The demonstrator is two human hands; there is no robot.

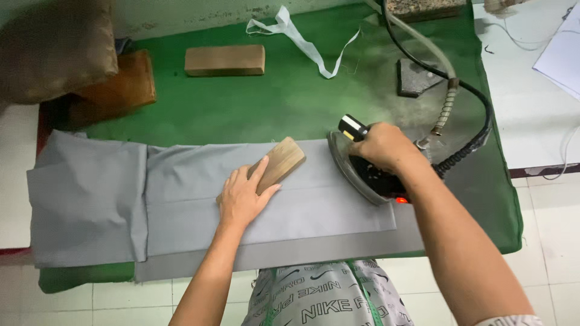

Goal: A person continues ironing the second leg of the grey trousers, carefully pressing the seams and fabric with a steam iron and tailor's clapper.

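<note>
A folded grey cloth (181, 193) lies across the green padded board (278, 96). My left hand (241, 196) presses a small wooden block (281, 162) flat on the cloth near its middle. My right hand (383, 147) grips the handle of a black steam iron (362, 172), which is tilted up on its edge at the cloth's right end. Steam hangs above the iron. The iron's sole faces left toward the wooden block.
A black cord and a pale hose (447, 78) run from the iron to the back right. A second wooden block (225, 60), a white fabric strip (302, 39), a dark iron rest (415, 77) and brown cushions (72, 54) lie at the back. White tabletop (531, 102) at right.
</note>
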